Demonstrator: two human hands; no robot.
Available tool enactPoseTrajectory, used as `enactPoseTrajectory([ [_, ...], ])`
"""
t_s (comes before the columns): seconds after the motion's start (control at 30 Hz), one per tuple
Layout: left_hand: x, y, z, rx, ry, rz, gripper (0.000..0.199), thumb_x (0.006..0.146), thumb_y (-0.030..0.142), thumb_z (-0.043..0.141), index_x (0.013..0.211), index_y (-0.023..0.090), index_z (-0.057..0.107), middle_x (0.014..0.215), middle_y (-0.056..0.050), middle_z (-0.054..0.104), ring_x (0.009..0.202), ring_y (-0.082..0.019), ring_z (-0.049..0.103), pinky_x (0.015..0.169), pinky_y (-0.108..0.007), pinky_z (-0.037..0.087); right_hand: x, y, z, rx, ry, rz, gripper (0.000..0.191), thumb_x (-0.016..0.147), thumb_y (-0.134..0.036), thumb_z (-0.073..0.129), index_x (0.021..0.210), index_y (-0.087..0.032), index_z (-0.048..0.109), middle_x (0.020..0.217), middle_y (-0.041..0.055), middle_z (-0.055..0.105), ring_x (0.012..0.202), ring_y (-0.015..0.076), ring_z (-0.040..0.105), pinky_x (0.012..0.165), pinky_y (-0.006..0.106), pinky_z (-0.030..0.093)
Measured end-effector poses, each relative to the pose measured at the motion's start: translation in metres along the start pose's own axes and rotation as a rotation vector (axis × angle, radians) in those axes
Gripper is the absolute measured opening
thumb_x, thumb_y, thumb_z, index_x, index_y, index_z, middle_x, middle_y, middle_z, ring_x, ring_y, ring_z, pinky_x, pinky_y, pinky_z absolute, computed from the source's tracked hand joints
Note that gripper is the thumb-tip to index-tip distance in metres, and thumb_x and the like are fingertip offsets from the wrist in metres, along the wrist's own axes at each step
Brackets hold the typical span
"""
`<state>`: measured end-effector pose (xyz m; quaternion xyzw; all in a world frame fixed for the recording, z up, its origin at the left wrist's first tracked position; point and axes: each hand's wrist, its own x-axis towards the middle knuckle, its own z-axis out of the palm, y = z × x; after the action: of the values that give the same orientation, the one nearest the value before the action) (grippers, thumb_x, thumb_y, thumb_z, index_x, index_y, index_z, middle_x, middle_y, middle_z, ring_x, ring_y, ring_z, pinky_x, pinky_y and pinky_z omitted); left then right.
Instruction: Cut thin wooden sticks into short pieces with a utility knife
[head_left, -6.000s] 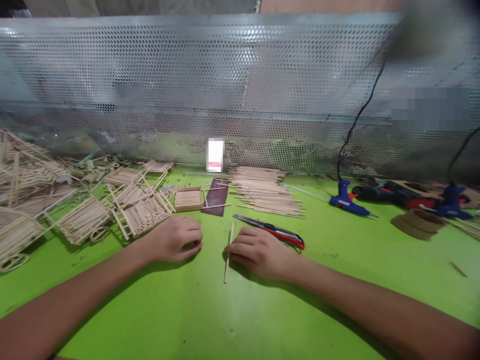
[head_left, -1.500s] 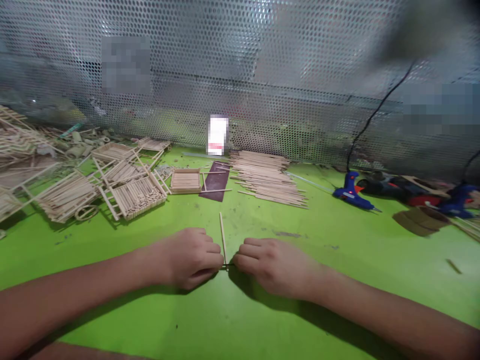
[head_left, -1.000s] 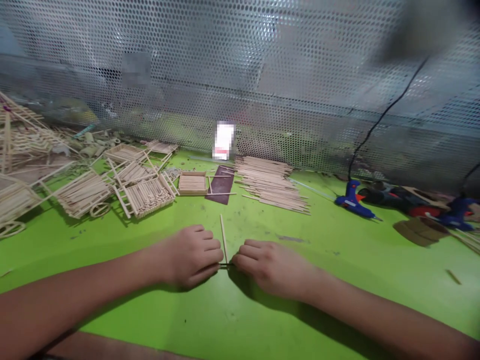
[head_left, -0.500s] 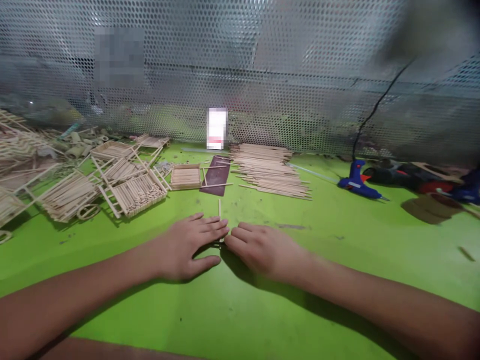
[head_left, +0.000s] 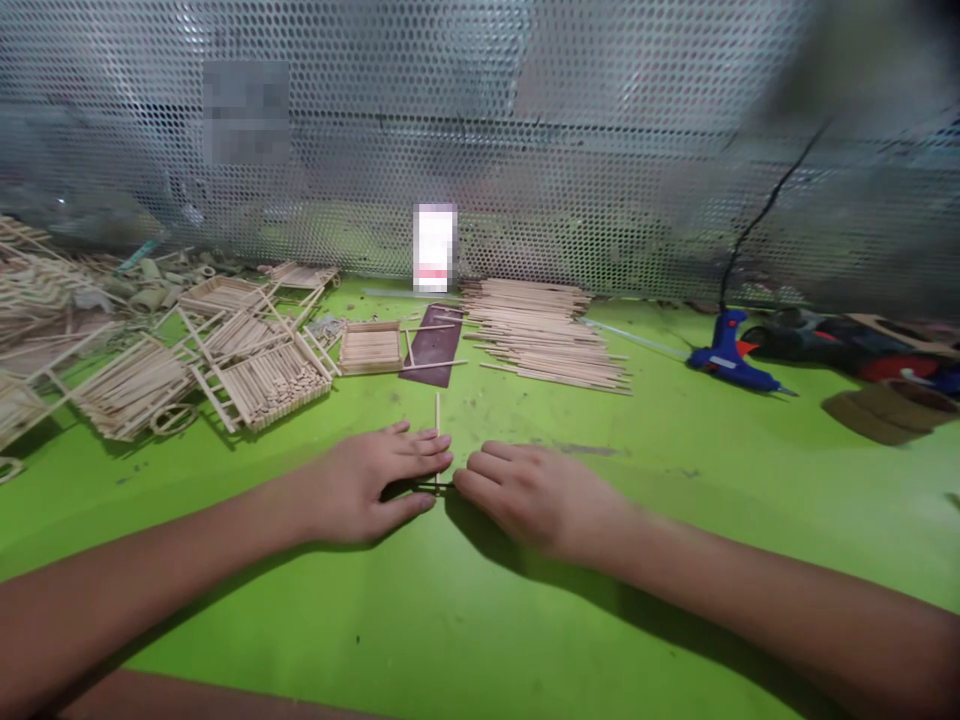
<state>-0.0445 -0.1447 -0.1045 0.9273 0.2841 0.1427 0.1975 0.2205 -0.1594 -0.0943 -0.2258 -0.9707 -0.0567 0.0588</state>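
A thin wooden stick [head_left: 438, 412] lies on the green table, pointing away from me. My left hand [head_left: 375, 478] rests flat over it, fingers stretched out and pressing it from the left. Crossing the stick's near end is a thin dark strip [head_left: 445, 486], like a narrow blade; its exact kind is hard to make out. My right hand [head_left: 529, 490] is closed in a fist at the strip's right end, and the part inside the fingers is hidden. The strip's left end runs in under my left hand.
Behind the hands lie a pile of wooden sticks [head_left: 547, 335] and a dark brown sheet [head_left: 433, 350]. Small stick-built carts [head_left: 274, 380] crowd the left. At right stand a blue glue gun [head_left: 735, 358] with a cord and a brown ring [head_left: 885, 412]. Perforated metal mesh [head_left: 480, 150] closes the back.
The right fist has shifted slightly right, and more of the dark strip shows between the hands. My left hand still presses the stick, its thumb slightly higher in view.
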Motion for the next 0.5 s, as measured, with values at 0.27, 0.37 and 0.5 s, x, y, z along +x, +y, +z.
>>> enactPoseTrajectory([
  [0.27, -0.0005, 0.0046, 0.0019, 0.212, 0.155, 0.114, 0.039, 0.107, 0.037, 0.051, 0.135, 0.013, 0.064, 0.128, -0.015, 0.074, 0.114, -0.028, 0.070, 0.103, -0.050, 0.054, 0.0011, 0.0038, -0.0008, 0.031, -0.018, 0.022, 0.012, 0.095, -0.008, 0.060, 0.102, -0.018, 0.062, 0.086, 0.0023, 0.065, 0.080, 0.0190, 0.057, 0.069, 0.030, 0.044],
  [0.37, 0.0020, 0.0058, 0.0036, 0.290, 0.157, 0.111, 0.026, 0.109, 0.031, 0.048, 0.105, 0.016, 0.069, 0.095, -0.007, 0.074, 0.084, -0.021, 0.064, 0.082, -0.039, 0.051, 0.0016, 0.0050, -0.0029, 0.050, -0.018, 0.026, 0.011, 0.095, -0.008, 0.061, 0.100, -0.018, 0.062, 0.084, 0.0011, 0.064, 0.076, 0.0181, 0.055, 0.066, 0.030, 0.041],
  [0.5, 0.0072, 0.0065, 0.0065, 0.370, 0.130, 0.160, 0.024, 0.105, 0.022, 0.051, 0.085, 0.018, 0.063, 0.078, -0.002, 0.063, 0.072, -0.018, 0.054, 0.071, -0.034, 0.041, 0.0023, 0.0063, -0.0074, 0.069, -0.016, 0.031, 0.015, 0.094, -0.004, 0.058, 0.098, -0.018, 0.062, 0.083, 0.0009, 0.064, 0.075, 0.0174, 0.054, 0.066, 0.030, 0.039],
])
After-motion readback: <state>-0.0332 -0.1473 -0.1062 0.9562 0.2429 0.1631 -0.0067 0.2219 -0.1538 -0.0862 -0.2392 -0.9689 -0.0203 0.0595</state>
